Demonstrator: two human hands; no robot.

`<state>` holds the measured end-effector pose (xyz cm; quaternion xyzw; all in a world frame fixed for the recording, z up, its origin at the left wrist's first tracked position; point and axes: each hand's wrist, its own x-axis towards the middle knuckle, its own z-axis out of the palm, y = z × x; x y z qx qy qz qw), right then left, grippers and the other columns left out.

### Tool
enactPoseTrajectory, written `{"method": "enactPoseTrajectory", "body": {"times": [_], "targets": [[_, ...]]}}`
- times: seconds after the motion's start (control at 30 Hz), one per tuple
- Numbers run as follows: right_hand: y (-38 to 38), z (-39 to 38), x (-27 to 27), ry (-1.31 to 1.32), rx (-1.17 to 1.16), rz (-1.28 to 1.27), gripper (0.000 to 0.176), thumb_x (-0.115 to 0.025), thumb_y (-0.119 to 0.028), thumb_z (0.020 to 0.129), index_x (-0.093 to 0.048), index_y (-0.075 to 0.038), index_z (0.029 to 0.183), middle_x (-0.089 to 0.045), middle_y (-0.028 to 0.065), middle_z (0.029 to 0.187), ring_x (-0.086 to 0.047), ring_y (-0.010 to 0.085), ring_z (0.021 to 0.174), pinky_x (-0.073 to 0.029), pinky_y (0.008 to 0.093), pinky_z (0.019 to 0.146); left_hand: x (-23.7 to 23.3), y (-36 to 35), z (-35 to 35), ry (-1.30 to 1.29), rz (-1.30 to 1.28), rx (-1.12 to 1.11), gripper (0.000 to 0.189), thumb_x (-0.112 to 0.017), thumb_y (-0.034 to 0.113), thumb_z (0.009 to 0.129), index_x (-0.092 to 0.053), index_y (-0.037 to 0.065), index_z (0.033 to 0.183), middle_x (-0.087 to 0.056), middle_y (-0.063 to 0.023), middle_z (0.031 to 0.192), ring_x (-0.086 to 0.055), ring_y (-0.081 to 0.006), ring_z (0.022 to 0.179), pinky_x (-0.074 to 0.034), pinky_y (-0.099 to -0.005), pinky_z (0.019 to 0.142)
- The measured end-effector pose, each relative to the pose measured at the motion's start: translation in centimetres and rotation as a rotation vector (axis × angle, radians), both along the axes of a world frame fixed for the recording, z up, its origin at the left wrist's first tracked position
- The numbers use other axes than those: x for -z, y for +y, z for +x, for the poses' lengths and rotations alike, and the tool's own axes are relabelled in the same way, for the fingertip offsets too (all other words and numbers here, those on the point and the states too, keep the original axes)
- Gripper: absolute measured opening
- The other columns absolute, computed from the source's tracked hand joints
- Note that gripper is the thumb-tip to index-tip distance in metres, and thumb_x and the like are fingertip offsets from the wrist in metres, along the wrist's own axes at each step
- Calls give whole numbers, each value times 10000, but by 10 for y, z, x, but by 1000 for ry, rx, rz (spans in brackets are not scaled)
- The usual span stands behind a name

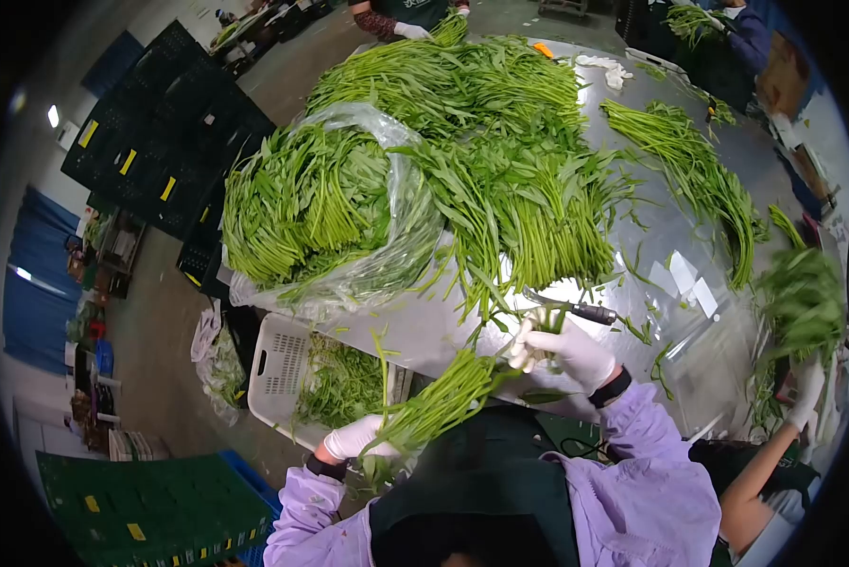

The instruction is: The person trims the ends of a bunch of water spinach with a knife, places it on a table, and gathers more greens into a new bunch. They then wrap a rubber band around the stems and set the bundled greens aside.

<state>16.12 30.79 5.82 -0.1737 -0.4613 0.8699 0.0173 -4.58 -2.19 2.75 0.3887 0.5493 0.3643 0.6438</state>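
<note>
In my gloved left hand (356, 438) is a bunch of water spinach (443, 402), held near its leafy end with the stems slanting up to the right. My gloved right hand (571, 352) is closed by the stem ends, with a few green stems (549, 323) showing at its fingers. Just beyond it a knife (590, 311) with a dark handle lies on the metal table (424, 326). Behind are a large heap of water spinach (557, 213) and a clear plastic bag (410, 222) packed with more of it.
A white crate (278, 364) holding loose greens stands below the table edge at left. Dark stacked crates (160, 132) rise behind. White labels (684, 282) and another row of greens (689, 161) lie at right. Co-workers' gloved hands (807, 392) (412, 31) work nearby.
</note>
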Motion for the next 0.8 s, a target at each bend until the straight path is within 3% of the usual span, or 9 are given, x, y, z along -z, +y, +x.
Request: {"method": "enactPoseTrajectory", "body": {"times": [0.1,0.17,0.23,0.27,0.43,0.5,0.57,0.67,0.8], "targets": [[-29,-14,17,-14,22,134,139,-630,-180,868,-612,-84,966,-610,23,785,-528,95,576,-433,251,537,-23,15,8,-41,-35,-36,513,-699,102,790,-520,7,1260,-595,-54,1179,-529,-149,1051,-422,-304,937],[-51,-24,17,347,180,1035,232,-678,-147,794,-606,-126,1015,-585,25,815,-538,152,591,-448,297,533,-7,12,5,46,48,-20,521,-704,105,787,-511,4,1260,-590,-48,1167,-527,-150,1035,-428,-305,920],[-62,-26,0,248,100,1546,327,-683,-54,706,-621,-133,1018,-545,32,814,-587,206,669,-483,331,596,-1,9,3,-81,-26,45,583,-729,152,816,-452,16,1310,-555,-66,1214,-508,-168,1060,-434,-329,915],[-64,-29,-2,301,68,1626,386,-676,-61,640,-623,-145,1013,-531,31,806,-596,243,691,-486,349,601,-1,12,6,4,57,48,565,-715,137,826,-451,14,1310,-562,-67,1202,-509,-165,1055,-436,-323,912],[-72,-39,-2,445,38,1690,261,-678,-71,649,-613,-125,895,-542,6,807,-566,246,650,-464,346,571,-4,6,9,-6,20,13,532,-718,154,804,-498,9,1266,-590,-40,1144,-520,-142,1006,-436,-297,892],[-69,-45,8,404,178,1298,159,-648,-102,723,-596,-99,872,-559,52,817,-595,272,723,-474,354,610,-6,3,9,-7,20,25,533,-715,154,808,-494,9,1271,-589,-41,1151,-520,-143,1007,-435,-298,893],[-58,-47,6,128,203,865,143,-672,-90,793,-577,-19,872,-580,123,821,-599,262,739,-477,328,663,0,-2,9,44,38,66,524,-726,138,813,-489,10,1263,-577,-68,1179,-514,-170,1037,-432,-325,901],[-32,-42,12,57,401,883,117,-647,-31,813,-563,15,881,-591,116,809,-604,221,739,-480,311,684,-9,2,18,3,15,-39,536,-735,118,786,-494,9,1252,-578,-70,1162,-514,-163,1028,-434,-319,895],[-62,-29,1,143,204,1165,151,-646,-75,789,-594,-53,929,-624,133,878,-626,322,792,-504,354,673,-29,7,25,-7,-61,-146,462,-727,65,755,-559,8,1181,-628,-48,1057,-558,-144,949,-459,-298,851]]}}
